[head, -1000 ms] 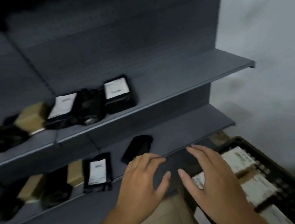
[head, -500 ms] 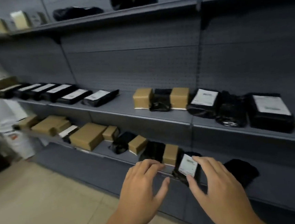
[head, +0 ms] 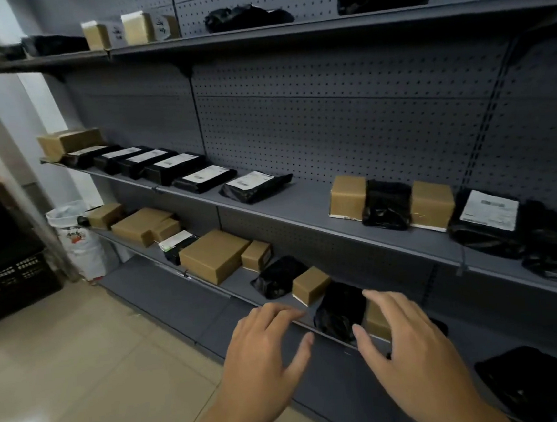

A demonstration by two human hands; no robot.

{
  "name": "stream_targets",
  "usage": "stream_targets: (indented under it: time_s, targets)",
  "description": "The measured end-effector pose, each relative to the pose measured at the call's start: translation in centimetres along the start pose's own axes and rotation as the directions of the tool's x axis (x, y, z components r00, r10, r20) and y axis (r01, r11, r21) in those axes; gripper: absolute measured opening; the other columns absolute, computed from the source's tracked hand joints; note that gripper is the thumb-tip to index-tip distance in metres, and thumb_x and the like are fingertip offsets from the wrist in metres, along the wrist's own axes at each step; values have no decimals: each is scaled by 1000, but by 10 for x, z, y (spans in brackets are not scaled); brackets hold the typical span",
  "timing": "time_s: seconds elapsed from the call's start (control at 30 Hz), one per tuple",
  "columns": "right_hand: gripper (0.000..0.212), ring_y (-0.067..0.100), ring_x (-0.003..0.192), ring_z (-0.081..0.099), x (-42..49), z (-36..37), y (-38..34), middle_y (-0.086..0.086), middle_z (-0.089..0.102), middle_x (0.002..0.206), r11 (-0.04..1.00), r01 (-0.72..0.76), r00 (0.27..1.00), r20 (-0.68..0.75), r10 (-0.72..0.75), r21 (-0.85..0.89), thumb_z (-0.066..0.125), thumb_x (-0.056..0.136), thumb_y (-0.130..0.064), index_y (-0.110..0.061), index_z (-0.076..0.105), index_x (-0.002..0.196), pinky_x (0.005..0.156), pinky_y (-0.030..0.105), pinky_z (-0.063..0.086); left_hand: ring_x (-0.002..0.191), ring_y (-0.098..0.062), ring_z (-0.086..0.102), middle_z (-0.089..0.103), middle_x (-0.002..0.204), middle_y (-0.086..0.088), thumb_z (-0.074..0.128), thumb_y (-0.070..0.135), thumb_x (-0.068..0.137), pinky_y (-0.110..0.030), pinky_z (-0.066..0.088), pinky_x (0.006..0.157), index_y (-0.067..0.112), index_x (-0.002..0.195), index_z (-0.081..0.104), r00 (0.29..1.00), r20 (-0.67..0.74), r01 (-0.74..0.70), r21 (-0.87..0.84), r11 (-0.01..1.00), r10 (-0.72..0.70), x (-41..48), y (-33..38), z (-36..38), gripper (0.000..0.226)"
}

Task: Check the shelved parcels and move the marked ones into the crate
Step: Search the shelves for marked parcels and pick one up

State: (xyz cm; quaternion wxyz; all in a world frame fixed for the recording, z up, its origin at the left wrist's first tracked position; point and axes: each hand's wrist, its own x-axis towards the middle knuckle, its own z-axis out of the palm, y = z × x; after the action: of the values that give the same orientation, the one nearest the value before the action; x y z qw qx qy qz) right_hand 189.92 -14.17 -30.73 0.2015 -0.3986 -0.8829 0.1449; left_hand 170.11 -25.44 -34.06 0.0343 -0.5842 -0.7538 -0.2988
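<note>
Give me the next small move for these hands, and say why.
Probably lift the crumpled black plastic-wrapped parcel and turn it over. The left hand and right hand hover open either side of it, holding nothing, and no label shows on its visible face.

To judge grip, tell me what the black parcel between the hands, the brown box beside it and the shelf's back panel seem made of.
Black parcel: likely thin plastic film, slightly glossy; it creases and sags. Brown box: apparently cardboard, dull tan; flat faces, crisp edges. Back panel: probably painted sheet metal, matte grey; regular rows of punched holes.
</note>
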Motion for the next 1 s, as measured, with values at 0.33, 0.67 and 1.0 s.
stream_targets:
  time_s: [0.33, 0.67, 1.0]
  targets:
    - [55, -1, 136, 35, 86, 33, 15, -26, 34, 148, 999, -34, 999, 24, 34, -18, 43, 102, -57, -41, 28, 152, 96, 14, 33, 116, 7, 47, 50, 121, 30, 44, 61, 99, -13, 32, 100, 43, 127, 58, 1000, 2, -18, -37, 999, 18, 75, -52, 28, 36]
    - [53, 1, 133, 41, 214, 56, 62, -24, 42, 141, 995, -94, 990, -103, 97, 33, 48, 99, -55, -40, 35, 148, 99, 20, 41, 114, 2, 55, 56, 120, 25, 54, 51, 98, -25, 46, 96, 39, 125, 61, 989, 64, -129, -50, 990, 132, 229, -82, 78, 31]
    - [62, 11, 121, 43, 302, 57, 83, -11, 42, 140, 989, -144, 961, -244, 133, -31, 68, 88, -46, -24, 46, 142, 93, 22, 41, 108, -6, 59, 61, 118, 19, 58, 46, 97, -32, 49, 93, 29, 121, 67, 976, 76, -195, -114, 974, 204, 335, -106, 106, 31]
